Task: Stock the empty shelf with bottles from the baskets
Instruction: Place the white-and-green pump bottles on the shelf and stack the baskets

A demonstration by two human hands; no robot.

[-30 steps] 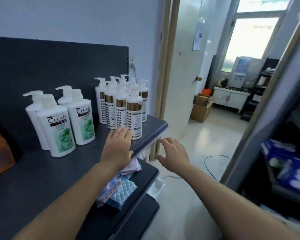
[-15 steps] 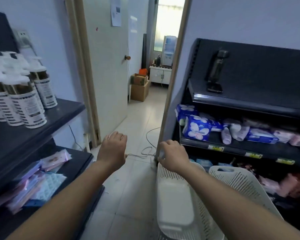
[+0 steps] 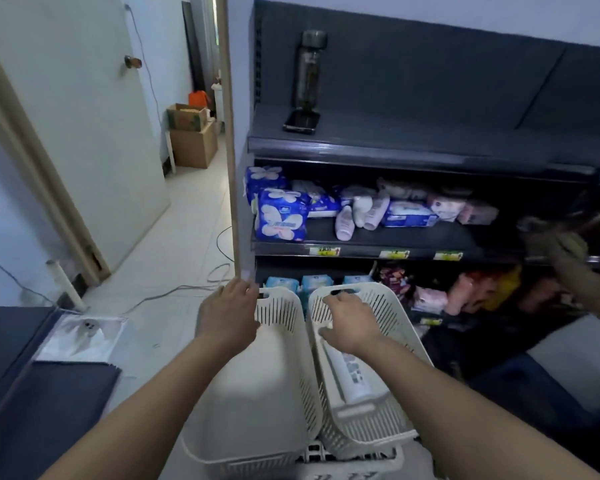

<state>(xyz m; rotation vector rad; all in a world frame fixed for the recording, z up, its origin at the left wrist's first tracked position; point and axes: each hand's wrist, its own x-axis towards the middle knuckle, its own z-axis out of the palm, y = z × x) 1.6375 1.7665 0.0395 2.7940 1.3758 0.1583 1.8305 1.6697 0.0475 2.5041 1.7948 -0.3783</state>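
Two white slotted baskets stand side by side on the floor below me. The left basket (image 3: 279, 315) looks bare inside. In the right basket (image 3: 371, 427) lies a white bottle (image 3: 352, 375) with a dark printed label, its top end hidden under my right hand (image 3: 352, 323). That hand hovers over the basket with fingers spread and holds nothing. My left hand (image 3: 227, 317) hangs relaxed above the left basket's far left rim, also holding nothing. A corner of the dark shelf (image 3: 21, 375) I turned from shows at lower left.
A dark shelving unit (image 3: 395, 143) faces me, with a dark bottle (image 3: 309, 71) and a phone (image 3: 301, 121) on top and packs on lower shelves. Another person's hand (image 3: 575, 271) reaches in at right. Cables (image 3: 187, 289) cross the floor by the open door (image 3: 84, 133).
My view swung from the stocked shelf on the left down to the baskets. Both hands moved forward and down; the right hand now spreads over the bottle in the right basket.
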